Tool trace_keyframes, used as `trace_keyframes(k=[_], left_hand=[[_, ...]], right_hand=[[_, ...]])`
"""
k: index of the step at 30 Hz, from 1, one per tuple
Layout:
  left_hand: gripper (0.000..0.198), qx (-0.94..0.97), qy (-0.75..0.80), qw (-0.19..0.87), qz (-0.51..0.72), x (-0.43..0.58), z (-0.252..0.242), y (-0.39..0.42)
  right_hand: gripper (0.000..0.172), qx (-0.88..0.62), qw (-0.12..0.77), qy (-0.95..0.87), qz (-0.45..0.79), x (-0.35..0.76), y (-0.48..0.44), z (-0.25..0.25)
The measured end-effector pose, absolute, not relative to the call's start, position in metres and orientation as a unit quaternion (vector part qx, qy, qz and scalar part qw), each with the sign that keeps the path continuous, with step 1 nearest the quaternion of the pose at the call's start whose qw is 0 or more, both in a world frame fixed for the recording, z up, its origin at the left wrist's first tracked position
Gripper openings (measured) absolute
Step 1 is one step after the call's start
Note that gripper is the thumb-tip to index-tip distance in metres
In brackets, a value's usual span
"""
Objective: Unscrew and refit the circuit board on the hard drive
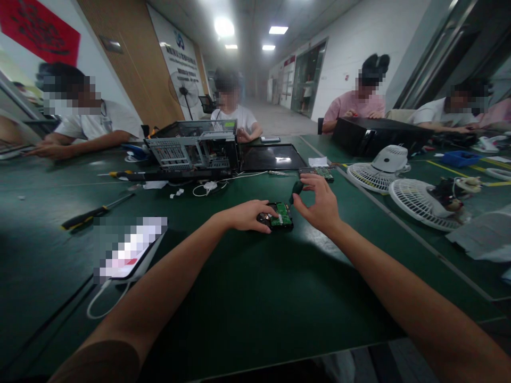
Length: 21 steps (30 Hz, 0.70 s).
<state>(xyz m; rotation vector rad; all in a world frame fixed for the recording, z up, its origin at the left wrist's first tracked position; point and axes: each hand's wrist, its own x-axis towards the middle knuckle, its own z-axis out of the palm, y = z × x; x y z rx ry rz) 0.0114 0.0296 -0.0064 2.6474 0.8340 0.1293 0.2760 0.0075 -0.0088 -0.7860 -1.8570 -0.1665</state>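
A small hard drive (284,217) with a green circuit board facing up lies on the dark green tabletop. My left hand (252,215) grips it from the left, thumb at the near edge and fingers over the board. In my right hand (321,202) a short screwdriver (297,188) with a dark handle is pinched between thumb and fingers. Its shaft points down at the drive's right edge; whether the tip touches a screw is too small to tell. Just beyond my right hand lies another circuit-board unit (325,173).
An open computer case (195,149) stands ahead, beside a flat black panel (273,157). At left are a yellow-black screwdriver (85,217) and a propped phone (136,250) with a cable. White fan parts (375,173) lie at right. Several people sit around the table.
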Motion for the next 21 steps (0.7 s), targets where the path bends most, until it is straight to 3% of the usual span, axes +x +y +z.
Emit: trace_keyframes(k=[13, 21], left_hand=[[0.063, 0.938, 0.294, 0.177, 0.055, 0.0112, -0.0077, 0.0292], [0.063, 0.937, 0.294, 0.183, 0.049, 0.0112, -0.0082, 0.0306]], right_hand=[[0.033, -0.346, 0.506, -0.78, -0.124, 0.2784, 0.0043, -0.0051], [0.035, -0.349, 0.507, -0.784, -0.08, 0.2782, 0.0041, -0.006]])
